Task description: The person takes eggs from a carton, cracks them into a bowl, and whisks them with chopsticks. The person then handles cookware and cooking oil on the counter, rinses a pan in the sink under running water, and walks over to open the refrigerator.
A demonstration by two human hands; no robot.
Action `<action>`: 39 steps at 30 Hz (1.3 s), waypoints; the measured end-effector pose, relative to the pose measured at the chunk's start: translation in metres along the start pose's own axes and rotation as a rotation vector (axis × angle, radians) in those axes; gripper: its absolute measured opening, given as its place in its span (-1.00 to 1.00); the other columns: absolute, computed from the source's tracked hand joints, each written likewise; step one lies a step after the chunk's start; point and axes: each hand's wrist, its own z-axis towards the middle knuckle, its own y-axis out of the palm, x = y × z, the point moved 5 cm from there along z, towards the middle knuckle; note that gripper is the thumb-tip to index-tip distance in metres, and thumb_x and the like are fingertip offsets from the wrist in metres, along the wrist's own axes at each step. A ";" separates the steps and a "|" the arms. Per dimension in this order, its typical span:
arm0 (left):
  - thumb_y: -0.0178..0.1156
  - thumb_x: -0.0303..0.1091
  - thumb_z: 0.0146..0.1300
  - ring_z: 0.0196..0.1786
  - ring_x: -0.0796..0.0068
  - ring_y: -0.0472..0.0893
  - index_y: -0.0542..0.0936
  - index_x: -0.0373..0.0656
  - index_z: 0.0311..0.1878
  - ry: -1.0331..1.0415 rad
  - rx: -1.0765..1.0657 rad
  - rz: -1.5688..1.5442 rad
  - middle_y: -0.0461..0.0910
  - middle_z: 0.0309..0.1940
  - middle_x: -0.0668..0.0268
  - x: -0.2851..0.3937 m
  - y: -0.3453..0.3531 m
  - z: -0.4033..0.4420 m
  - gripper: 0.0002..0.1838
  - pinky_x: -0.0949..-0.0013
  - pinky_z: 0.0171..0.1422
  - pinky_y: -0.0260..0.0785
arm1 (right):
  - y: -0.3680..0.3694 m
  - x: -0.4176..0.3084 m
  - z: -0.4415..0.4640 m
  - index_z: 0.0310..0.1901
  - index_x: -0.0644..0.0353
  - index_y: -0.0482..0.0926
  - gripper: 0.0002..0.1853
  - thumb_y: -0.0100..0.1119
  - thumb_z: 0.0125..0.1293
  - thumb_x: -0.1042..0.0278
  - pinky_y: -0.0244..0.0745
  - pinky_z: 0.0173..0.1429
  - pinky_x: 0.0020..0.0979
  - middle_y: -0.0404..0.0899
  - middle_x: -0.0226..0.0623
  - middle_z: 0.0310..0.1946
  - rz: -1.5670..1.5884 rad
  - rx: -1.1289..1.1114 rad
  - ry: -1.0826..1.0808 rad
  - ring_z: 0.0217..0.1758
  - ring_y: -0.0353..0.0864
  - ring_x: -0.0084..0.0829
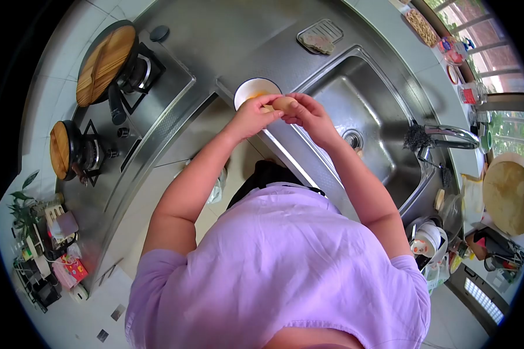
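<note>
Cupping a brown egg (284, 104) in front of the body, the person in the lilac shirt (285, 250) has both hands together just beside a white bowl (255, 85) with a dark rim! The right hand (312, 119) has its grip closed round the egg, thumb laid along the near side, fingers curled behind. In from the other side comes the left hand (252, 118), thumb and fingers drawn close to the shell; whether they clamp it or only touch it, there's no telling from here, and any crack is too small to make out.

And look at the bowl: it sits on the steel counter (233, 35) between stove and sink, partly covered by the left hand, a patch of orange-yellow (256, 95) showing inside.

Over on the right, the steel sink (346, 87) opens up, its drain (352, 138) in plain sight, the tap (454, 135) arching at the far side with a dark scourer (417, 137) beside it. Behind the sink's corner, a ridged tray (327, 28) carries a pale, crumpled thing. Out on the left, two pans wear wooden lids (106, 64), the larger one farther from the person!
</note>
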 end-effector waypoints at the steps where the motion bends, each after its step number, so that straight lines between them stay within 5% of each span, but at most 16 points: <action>1: 0.22 -0.34 0.23 -0.30 0.75 0.45 0.46 -0.13 0.20 0.020 0.054 0.042 0.54 -0.17 0.45 -0.001 -0.010 -0.001 -0.55 0.63 -0.33 0.31 | 0.008 -0.001 0.005 0.06 0.28 0.42 -0.65 0.08 0.37 0.22 0.52 -0.08 -0.48 0.52 -0.25 -0.11 -0.002 -0.009 0.000 -0.16 0.59 -0.46; 4: 0.24 -0.32 0.20 -0.26 0.73 0.47 0.48 -0.13 0.17 -0.002 0.111 0.056 0.57 -0.15 0.44 -0.008 -0.029 -0.005 -0.55 0.60 -0.31 0.33 | 0.028 -0.023 0.014 0.02 0.38 0.49 -0.60 0.25 0.15 0.41 0.57 -0.18 -0.42 0.54 -0.11 -0.17 -0.793 0.049 -0.415 -0.31 0.64 -0.37; 9: 0.25 -0.32 0.16 -0.22 0.67 0.52 0.51 -0.19 0.12 -0.044 0.158 0.200 0.60 -0.18 0.38 -0.018 -0.053 -0.005 -0.57 0.53 -0.22 0.40 | 0.049 -0.020 0.031 -0.02 0.25 0.52 -0.58 0.28 0.03 0.39 0.58 -0.18 -0.37 0.58 -0.11 -0.27 -0.986 0.028 -0.443 -0.33 0.64 -0.27; 11: 0.25 -0.32 0.12 -0.16 0.57 0.58 0.53 -0.24 0.07 0.085 0.197 0.326 0.63 -0.15 0.31 -0.021 -0.060 -0.002 -0.57 0.46 -0.09 0.43 | 0.054 -0.017 0.035 -0.06 0.23 0.53 -0.60 0.27 0.02 0.36 0.58 -0.19 -0.31 0.58 -0.12 -0.26 -1.115 0.041 -0.559 -0.32 0.63 -0.19; 20: 0.27 -0.31 -0.05 -0.12 0.28 0.64 0.56 -0.23 0.01 0.024 0.260 0.435 0.65 -0.19 0.12 -0.003 -0.063 0.004 -0.52 0.37 0.01 0.44 | 0.056 -0.006 0.049 -0.02 0.19 0.50 -0.52 0.29 -0.08 0.40 0.59 -0.24 -0.31 0.60 -0.19 -0.19 -1.336 0.054 -0.622 -0.30 0.64 -0.17; 30: 0.24 -0.34 -0.04 -0.13 0.29 0.63 0.58 -0.20 0.01 0.021 0.205 0.345 0.63 -0.17 0.15 -0.004 -0.063 0.015 -0.55 0.37 0.00 0.43 | 0.049 -0.012 0.050 -0.04 0.19 0.52 -0.54 0.28 -0.08 0.43 0.60 -0.24 -0.33 0.60 -0.19 -0.15 -1.307 0.111 -0.712 -0.30 0.65 -0.17; 39: 0.16 -0.43 0.00 -0.06 0.20 0.57 0.56 -0.10 0.08 0.290 0.147 0.572 0.57 -0.09 0.16 0.025 -0.080 0.013 -0.54 0.36 0.10 0.39 | 0.049 -0.041 0.051 0.02 0.12 0.51 -0.55 0.19 -0.01 0.44 0.58 -0.22 -0.31 0.56 -0.25 -0.05 -1.337 -0.018 -0.716 -0.27 0.63 -0.19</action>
